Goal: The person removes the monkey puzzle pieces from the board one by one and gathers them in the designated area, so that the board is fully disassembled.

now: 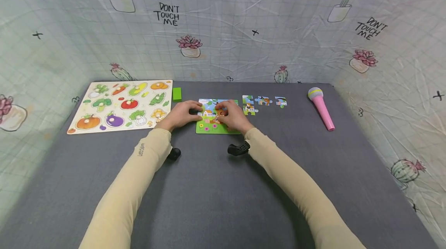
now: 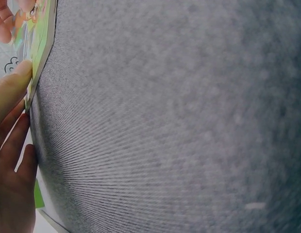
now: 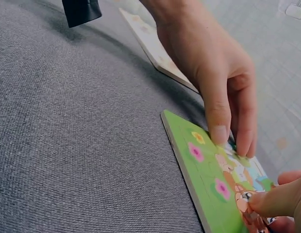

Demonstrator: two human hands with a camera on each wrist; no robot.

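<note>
A jigsaw puzzle board with a green meadow, flowers and a small house lies flat in the middle of the table in the head view. My left hand is at its left side; thumb and fingertips touch that edge, as the right wrist view also shows. Over the picture's right half, my right hand has thumb and index finger around a brown-patterned puzzle piece, within the board's picture. The hand hides the board's right part. Several loose puzzle pieces lie just right of the board.
A wooden vegetable puzzle board lies at the left, with a green block by its upper right corner. A pink toy microphone lies at the right. Patterned cloth hangs behind the grey table.
</note>
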